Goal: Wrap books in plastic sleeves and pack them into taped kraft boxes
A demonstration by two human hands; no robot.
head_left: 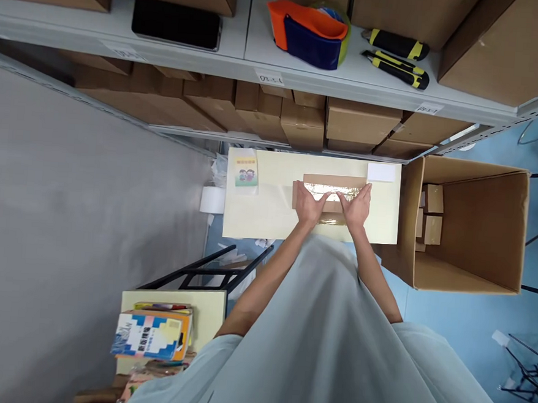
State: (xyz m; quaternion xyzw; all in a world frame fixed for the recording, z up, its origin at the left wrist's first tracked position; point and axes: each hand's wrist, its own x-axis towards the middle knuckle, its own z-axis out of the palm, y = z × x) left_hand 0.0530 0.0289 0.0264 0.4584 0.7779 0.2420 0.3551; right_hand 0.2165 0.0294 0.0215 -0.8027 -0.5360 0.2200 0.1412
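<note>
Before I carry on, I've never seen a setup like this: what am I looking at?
No machine here: two bare hands do the work. The single picture comes from a camera on the person's head, looking forward and down. The left hand and right hand both rest on brown cardboard with shiny tape, thumbs close together; whether they grip or only press, I can't tell. On the same table lie a booklet to the left and a white slip to the right. Right of the table, an open carton contains small boxes.
</note>
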